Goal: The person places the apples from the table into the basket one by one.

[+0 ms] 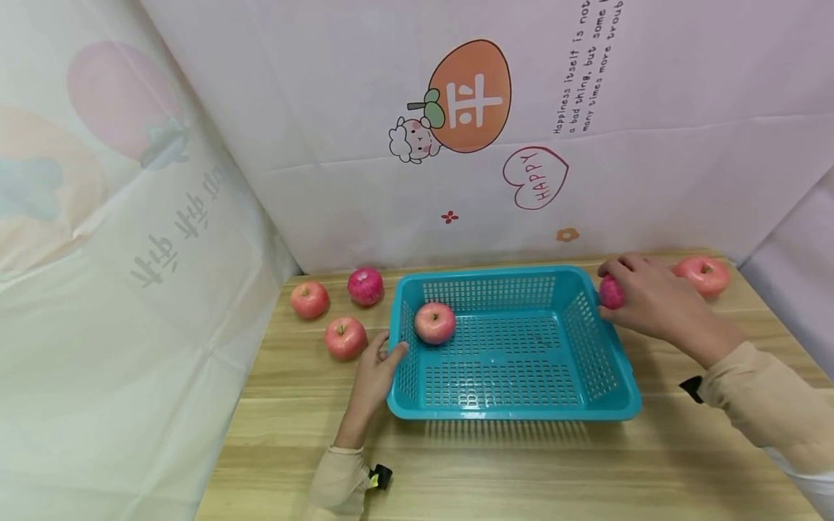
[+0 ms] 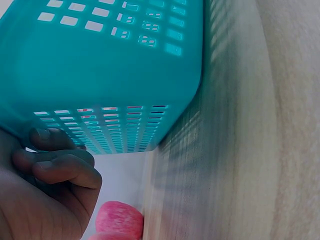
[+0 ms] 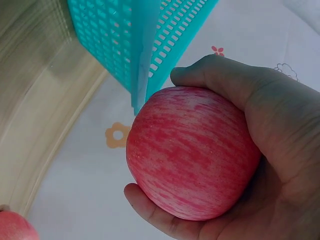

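A blue-green plastic basket (image 1: 515, 415) stands on the wooden table. One red apple (image 1: 435, 323) lies inside it, near the left wall. My left hand (image 1: 376, 376) grips the basket's left rim, thumb over the top and fingers curled outside, as the left wrist view also shows. At the basket's right rim, my right hand (image 1: 651, 300) holds a pinkish-red apple (image 3: 192, 152). Its thumb and fingers wrap round the fruit's sides. The apple overlaps the basket's edge in the right wrist view.
Left of the basket lie two red apples, a front apple (image 1: 346, 338) and a back apple (image 1: 309, 299), plus a magenta round fruit (image 1: 365, 286). Another apple (image 1: 701, 276) sits beyond my right hand. A printed cloth (image 1: 365, 195) hangs behind the table (image 1: 293, 449).
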Demonstrator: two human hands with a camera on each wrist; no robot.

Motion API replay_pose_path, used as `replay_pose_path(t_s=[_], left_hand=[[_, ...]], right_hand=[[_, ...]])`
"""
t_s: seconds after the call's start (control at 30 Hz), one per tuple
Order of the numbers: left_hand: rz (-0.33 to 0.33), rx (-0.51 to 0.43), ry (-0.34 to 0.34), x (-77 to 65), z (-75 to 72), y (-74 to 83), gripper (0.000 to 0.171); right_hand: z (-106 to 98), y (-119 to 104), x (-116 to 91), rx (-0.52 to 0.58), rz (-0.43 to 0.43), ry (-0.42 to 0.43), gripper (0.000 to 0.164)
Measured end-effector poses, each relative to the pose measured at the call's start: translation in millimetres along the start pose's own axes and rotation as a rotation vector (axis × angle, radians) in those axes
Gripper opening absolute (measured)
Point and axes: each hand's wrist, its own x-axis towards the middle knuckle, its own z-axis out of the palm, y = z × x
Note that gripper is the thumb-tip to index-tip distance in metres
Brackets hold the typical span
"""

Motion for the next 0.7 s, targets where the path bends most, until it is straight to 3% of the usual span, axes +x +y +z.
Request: replay_pose_path(t_s=[0.2, 0.7], left_hand=[[0.01, -0.007, -0.006, 0.8, -0.1, -1.4, 0.048], [0.003, -0.009, -0.004, -0.1, -0.8, 0.3, 0.049]], right_hand=[[2.3, -6.5, 2.9, 0.005, 0.005, -0.024, 0.07], [4.7, -19.6, 7.8, -0.002, -0.059, 0.02, 0.068]])
